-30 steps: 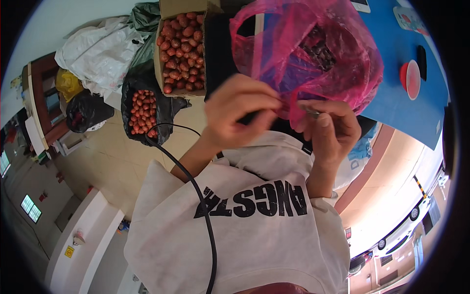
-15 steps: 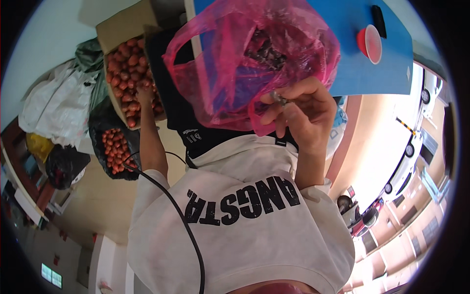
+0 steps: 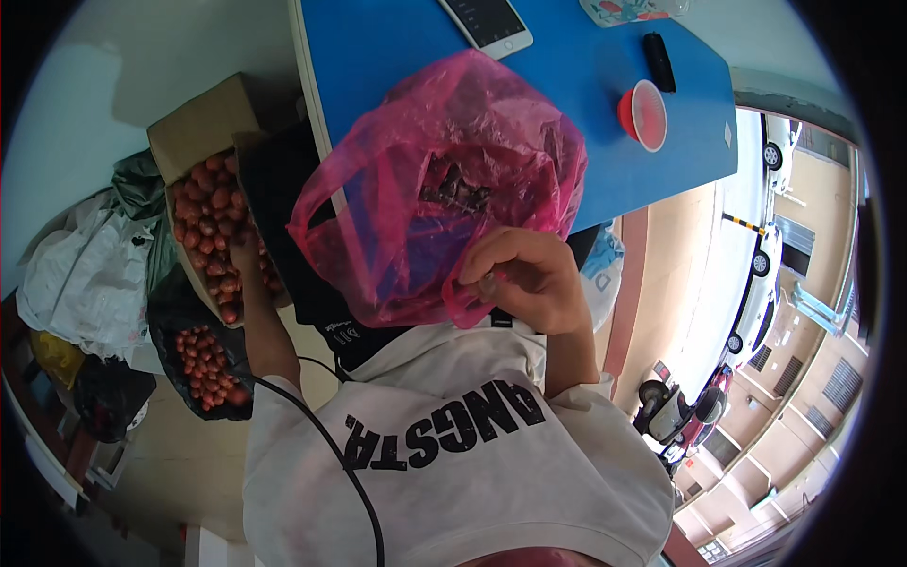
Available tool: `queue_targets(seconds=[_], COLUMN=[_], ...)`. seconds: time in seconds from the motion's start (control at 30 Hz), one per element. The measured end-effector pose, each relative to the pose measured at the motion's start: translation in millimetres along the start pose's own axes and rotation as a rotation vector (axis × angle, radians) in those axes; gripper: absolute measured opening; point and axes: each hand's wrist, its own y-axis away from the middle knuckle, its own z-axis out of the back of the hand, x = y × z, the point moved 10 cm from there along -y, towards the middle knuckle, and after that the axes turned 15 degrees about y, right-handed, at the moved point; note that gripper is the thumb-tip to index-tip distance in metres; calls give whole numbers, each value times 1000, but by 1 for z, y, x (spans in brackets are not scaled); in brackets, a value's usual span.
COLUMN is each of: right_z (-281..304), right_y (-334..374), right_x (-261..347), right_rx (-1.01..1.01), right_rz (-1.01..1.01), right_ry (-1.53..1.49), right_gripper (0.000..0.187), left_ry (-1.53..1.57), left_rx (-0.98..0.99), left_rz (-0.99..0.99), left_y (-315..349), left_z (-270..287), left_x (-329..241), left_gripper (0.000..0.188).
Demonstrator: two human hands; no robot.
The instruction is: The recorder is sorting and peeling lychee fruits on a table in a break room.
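Note:
My left hand reaches into a cardboard box of round reddish-brown fruits. Its fingers are down among the fruits and too small to make out. My right hand is closed at the near rim of a pink translucent plastic bag, thumb and fingers pinched together. A tiny pale thing shows at these fingertips, its kind unclear, beside a loop of the bag. Dark, crumpled scraps lie inside the bag, which rests at the near edge of the blue table.
On the table are a phone, a red cup with a white inside and a black oblong object. Smaller orange-red fruits fill a black bag beside the box. A black cable crosses my shirt.
The view has shifted, so the table and bag appear lower and further left, and the phone now shows. My right fingers have curled in more. My left hand stays in the box.

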Motion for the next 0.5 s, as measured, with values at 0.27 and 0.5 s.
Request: queue_targets(seconds=[0.27,0.5], right_z=[42,177], right_y=[10,63], right_x=[25,31], right_rx=[-191,-663], right_rz=[19,-125], right_ry=[147,384], right_gripper=[20,16], left_ry=[162,275], left_rx=[-166,-215], left_rz=[81,163], left_y=[77,162], left_z=[-5,-21], left_x=[-86,-160], left_gripper=[58,56])
